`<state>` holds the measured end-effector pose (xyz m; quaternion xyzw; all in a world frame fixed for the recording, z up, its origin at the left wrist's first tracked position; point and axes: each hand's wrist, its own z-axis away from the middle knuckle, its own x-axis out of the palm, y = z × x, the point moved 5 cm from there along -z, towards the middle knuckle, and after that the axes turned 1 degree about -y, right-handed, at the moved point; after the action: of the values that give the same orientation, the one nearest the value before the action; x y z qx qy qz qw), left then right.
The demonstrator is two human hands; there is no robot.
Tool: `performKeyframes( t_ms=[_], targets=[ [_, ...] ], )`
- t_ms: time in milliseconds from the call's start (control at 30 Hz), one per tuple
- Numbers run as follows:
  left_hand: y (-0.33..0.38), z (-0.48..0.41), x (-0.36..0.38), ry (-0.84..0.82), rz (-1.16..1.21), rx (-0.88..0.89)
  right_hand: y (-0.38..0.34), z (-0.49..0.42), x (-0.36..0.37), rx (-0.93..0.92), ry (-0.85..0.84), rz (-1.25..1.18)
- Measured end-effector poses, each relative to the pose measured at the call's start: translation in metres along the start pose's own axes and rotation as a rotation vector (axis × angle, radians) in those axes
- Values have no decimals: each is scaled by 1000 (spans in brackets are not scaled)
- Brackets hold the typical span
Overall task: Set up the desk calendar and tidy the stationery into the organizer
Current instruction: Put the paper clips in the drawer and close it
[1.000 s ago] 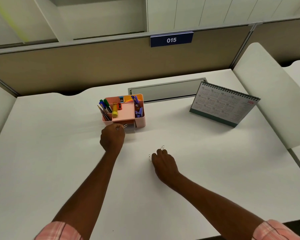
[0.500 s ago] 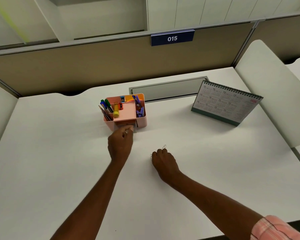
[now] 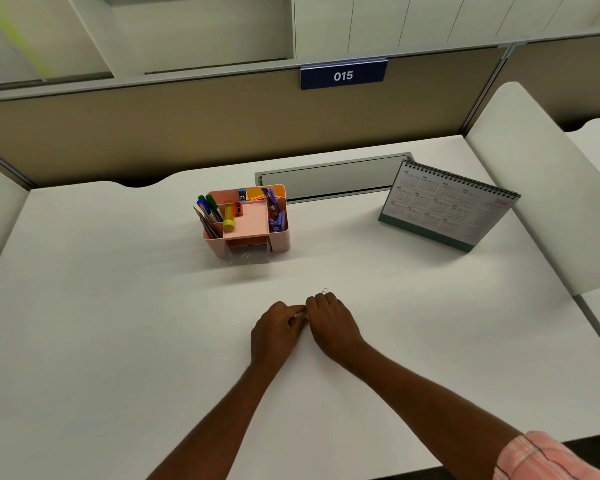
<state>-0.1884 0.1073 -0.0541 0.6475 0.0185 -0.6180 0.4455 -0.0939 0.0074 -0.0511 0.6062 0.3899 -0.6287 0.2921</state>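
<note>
The pink organizer (image 3: 280,237) stands at the desk's middle back with pens, a yellow marker and purple clips in its compartments. Its clear front drawer (image 3: 246,256) is pulled out and has a paper clip inside. The desk calendar (image 3: 444,206) stands upright at the right. Both hands meet in front of the organizer. My left hand (image 3: 276,329) pinches a small paper clip (image 3: 300,317) between thumb and forefinger, right beside my right hand (image 3: 333,323). My right hand's fingers are curled down on the desk, and another paper clip (image 3: 324,291) sticks out at their tips.
A grey cable hatch (image 3: 329,180) is set into the white desk (image 3: 101,323) behind the organizer. A beige partition with a blue sign reading 015 (image 3: 343,75) closes the back. White side panels (image 3: 541,188) flank the desk.
My left hand has left the organizer's drawer and come back toward me to the clip beside my right hand. The right hand has stayed in place.
</note>
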Motion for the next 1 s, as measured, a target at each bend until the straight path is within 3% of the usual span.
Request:
performKeyframes(
  t_ms=[367,500,800,1000],
  targets=[
    [16,-9,2,29,14,-4,19,11,-2,125,63,-318],
    [13,-7,-14,117,80,-19,35,18,1,68,57,-403],
    [-10,-33,-116,467,149,-116,49,11,-9,-62,4,-247],
    [-23,-69,-139,467,43,-207,56,-18,-12,-142,-85,-107]
  ],
)
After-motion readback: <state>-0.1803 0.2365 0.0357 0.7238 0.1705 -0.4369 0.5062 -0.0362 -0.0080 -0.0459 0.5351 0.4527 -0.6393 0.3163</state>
